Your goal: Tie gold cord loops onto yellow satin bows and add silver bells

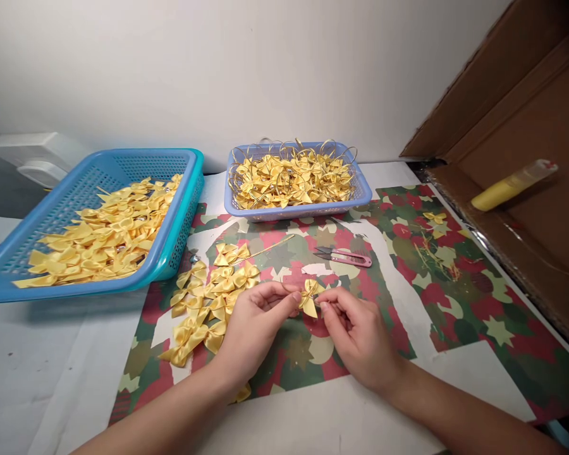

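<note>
A small yellow ribbon bow (310, 297) is pinched between my two hands above the patterned sheet. My left hand (260, 316) grips its left side between thumb and fingers. At the bow's right edge, my right hand (355, 332) has thumb and forefinger closed; a thin bit by those fingertips is too small to make out. Just left of my hands lies a loose pile of yellow bows (218, 297), partly hidden by my left hand. Pink thread snips (344, 256) rest beyond my right hand.
A blue basket (189, 183) of yellow bows stands at left. A lilac basket (296, 212) at the back holds bows with gold cord loops. Cord scraps (439, 256) lie right. A cardboard box (512, 114) with a yellow tube (507, 189) borders the right side.
</note>
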Motion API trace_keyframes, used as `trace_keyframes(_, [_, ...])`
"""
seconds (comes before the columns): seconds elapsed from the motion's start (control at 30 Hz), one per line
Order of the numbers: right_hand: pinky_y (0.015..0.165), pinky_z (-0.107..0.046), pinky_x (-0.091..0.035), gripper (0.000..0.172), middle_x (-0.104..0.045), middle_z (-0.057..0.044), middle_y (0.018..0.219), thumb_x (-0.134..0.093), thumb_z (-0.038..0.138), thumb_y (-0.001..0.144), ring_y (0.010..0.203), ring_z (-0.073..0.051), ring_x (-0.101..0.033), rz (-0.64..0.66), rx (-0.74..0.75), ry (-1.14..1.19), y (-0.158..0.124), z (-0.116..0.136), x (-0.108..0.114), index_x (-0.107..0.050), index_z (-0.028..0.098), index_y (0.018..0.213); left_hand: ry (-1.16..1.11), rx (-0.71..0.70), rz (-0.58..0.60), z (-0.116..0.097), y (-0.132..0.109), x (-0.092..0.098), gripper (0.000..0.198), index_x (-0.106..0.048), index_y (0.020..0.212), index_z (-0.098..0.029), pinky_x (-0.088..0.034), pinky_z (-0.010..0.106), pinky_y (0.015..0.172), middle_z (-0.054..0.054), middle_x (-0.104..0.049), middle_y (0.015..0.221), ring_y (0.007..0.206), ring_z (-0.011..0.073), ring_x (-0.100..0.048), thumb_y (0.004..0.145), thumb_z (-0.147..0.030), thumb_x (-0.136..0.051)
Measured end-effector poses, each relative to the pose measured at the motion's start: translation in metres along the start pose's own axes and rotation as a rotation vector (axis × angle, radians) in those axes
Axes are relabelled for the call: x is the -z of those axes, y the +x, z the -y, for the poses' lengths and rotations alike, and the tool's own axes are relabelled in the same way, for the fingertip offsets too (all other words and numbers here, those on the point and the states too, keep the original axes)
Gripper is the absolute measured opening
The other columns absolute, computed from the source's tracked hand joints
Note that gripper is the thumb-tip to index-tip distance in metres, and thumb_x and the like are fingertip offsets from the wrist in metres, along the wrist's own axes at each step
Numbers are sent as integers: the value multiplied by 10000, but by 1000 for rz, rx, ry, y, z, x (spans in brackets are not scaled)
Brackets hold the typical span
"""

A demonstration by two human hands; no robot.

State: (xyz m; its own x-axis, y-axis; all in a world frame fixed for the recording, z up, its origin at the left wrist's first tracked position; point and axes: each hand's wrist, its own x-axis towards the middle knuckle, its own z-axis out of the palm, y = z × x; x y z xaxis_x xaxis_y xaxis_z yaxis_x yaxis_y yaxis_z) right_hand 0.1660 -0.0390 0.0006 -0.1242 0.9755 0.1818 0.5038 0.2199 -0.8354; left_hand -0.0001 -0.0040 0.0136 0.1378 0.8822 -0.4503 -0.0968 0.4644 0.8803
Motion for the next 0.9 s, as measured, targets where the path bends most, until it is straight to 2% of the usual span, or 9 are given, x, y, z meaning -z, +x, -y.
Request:
trace_keyframes(0.4, [431, -193, -312, 143, -522, 55, 581, -427, 126, 931, 452, -77, -443, -24, -7, 47, 1, 1, -3, -539, 187, 865, -3, -13, -7, 0, -4, -5, 165, -723, 671, -161, -469, 152, 595, -9, -695, 656, 610, 81, -586, 676, -309, -796])
trace_keyframes(0.73, [427, -214, -260, 149, -403, 79, 533, -423, 154, 935, 432, -80, -362, -21, -60, 51, 3, 2, -5, -517, 185, 823, -10, -52, -26, 3, -7, -6, 137, -700, 674, -161, -523, 167, 645, 2, -726, 702, 670, 105, -647, 679, -265, -790])
trace_keyframes(0.9, [455, -222, -286, 159, -429, 67, 556, -406, 181, 946, 464, -92, -382, -7, -109, 75, 2, 2, -6, -508, 189, 825, 31, -102, -12, 1, -7, -8, 103, -707, 679, -163, -532, 169, 646, 2, -726, 705, 673, 109, -652, 709, -245, -763])
